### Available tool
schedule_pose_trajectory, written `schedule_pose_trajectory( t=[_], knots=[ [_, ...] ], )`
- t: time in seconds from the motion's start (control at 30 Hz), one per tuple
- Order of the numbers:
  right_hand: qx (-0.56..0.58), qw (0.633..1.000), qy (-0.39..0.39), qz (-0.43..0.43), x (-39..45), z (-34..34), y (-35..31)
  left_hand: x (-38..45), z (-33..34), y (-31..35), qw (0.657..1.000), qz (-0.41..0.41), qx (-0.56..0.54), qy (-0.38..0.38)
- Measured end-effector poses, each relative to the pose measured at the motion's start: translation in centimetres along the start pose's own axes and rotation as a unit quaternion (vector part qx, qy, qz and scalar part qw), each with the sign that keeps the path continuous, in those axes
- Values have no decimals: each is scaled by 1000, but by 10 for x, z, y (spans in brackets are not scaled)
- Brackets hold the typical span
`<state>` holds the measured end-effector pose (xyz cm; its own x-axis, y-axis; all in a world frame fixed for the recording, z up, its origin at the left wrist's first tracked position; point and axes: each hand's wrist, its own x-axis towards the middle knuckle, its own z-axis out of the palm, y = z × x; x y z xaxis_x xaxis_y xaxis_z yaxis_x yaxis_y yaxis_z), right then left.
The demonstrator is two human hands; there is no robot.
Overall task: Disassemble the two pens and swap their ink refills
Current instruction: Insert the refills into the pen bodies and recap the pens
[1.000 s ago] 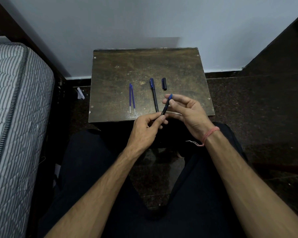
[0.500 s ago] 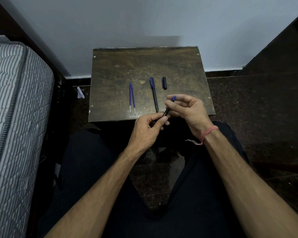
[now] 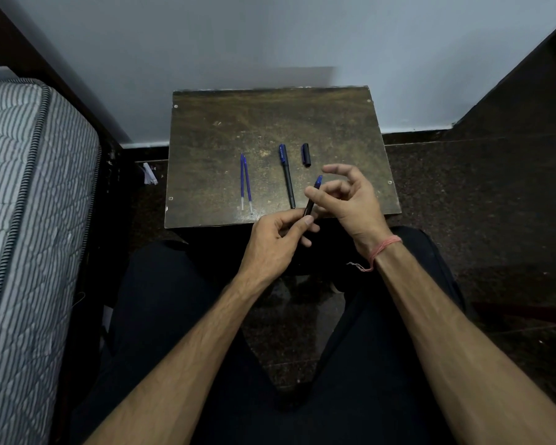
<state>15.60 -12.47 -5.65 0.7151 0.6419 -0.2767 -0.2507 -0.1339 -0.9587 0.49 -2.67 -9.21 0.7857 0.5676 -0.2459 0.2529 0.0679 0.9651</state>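
A black pen barrel with a blue end (image 3: pixel 313 195) is held tilted over the front edge of the small brown table (image 3: pixel 238 123). My left hand (image 3: pixel 276 239) pinches its lower end. My right hand (image 3: pixel 350 197) hovers at its upper part with the fingers spread; one finger lies across the barrel and the others are lifted off it. Two thin blue refills (image 3: pixel 245 183) lie side by side on the table to the left. A second pen, black with a blue top (image 3: pixel 286 175), lies in the middle, and a dark cap (image 3: pixel 306 154) lies just right of it.
A striped mattress (image 3: pixel 23 220) stands close on the left. The table backs onto a pale wall (image 3: pixel 270 43). Dark stone floor (image 3: pixel 479 203) lies to the right. My legs in dark trousers (image 3: pixel 174 316) sit under the table's front edge.
My right hand's pinch on the barrel's blue end has loosened and its fingers have spread. The left hand keeps its hold on the lower end. The table items have not moved.
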Motion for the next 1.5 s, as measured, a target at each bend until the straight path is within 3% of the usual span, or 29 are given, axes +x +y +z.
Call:
schedule_pose_trajectory(
  t=[0.17,0.37,0.53,0.7,0.93,1.17,1.23,1.37,1.5],
  knots=[
    [52,997,-61,18,-1,1,2,4,0,2,1000,-9,-1,9],
    [43,999,15,-1,2,2,2,1,-2,3,1000,1,-3,-4],
    [104,992,-59,31,3,-1,5,4,-2,3,1000,-6,1,-2],
    [95,995,12,6,3,0,5,4,-3,1,1000,-6,1,-10],
    [104,989,-95,48,3,0,7,4,0,2,999,-6,0,-32],
    [53,998,26,6,-1,1,6,6,-2,0,1000,-2,23,2],
    [55,998,12,13,-1,4,6,7,-2,1,1000,3,19,-4],
    [61,993,-88,44,0,3,3,8,-1,2,997,1,-41,-65],
    [38,998,-29,41,-1,8,3,8,1,0,997,-20,-48,-48]
  ],
)
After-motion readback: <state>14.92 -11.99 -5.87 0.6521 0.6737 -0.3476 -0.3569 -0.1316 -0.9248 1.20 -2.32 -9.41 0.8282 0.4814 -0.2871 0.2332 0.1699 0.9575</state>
